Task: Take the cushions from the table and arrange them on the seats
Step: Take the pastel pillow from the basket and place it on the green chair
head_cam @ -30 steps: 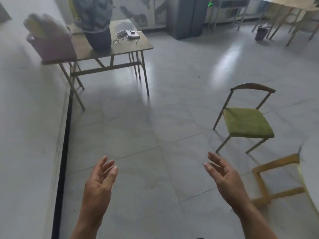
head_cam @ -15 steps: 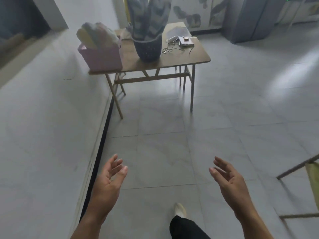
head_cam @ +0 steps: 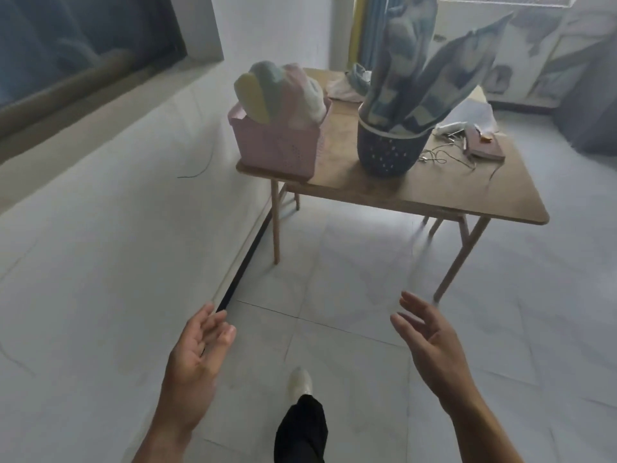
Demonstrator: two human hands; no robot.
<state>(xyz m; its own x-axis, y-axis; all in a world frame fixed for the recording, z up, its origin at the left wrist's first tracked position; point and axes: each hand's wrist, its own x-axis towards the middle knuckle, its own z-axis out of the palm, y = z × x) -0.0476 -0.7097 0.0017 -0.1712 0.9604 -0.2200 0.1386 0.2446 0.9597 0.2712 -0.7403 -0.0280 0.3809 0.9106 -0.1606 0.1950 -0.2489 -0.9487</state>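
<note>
Both hands, left hand (head_cam: pixel 195 357) and right hand (head_cam: pixel 430 342), are wide open w/ nothing in them, probably ready to grab cushions (head_cam: pixel 278 91) standing in pink basket (head_cam: pixel 277 147) on table (head_cam: pixel 450 192) at 12 o'clock.

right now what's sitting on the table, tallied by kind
baskets: 2, a pink basket and a dark blue basket
cushion bundles: 2, pastel cushions and patterned cushions
book: 1
cord tangle: 1
cloth pile: 1
total: 7
</note>
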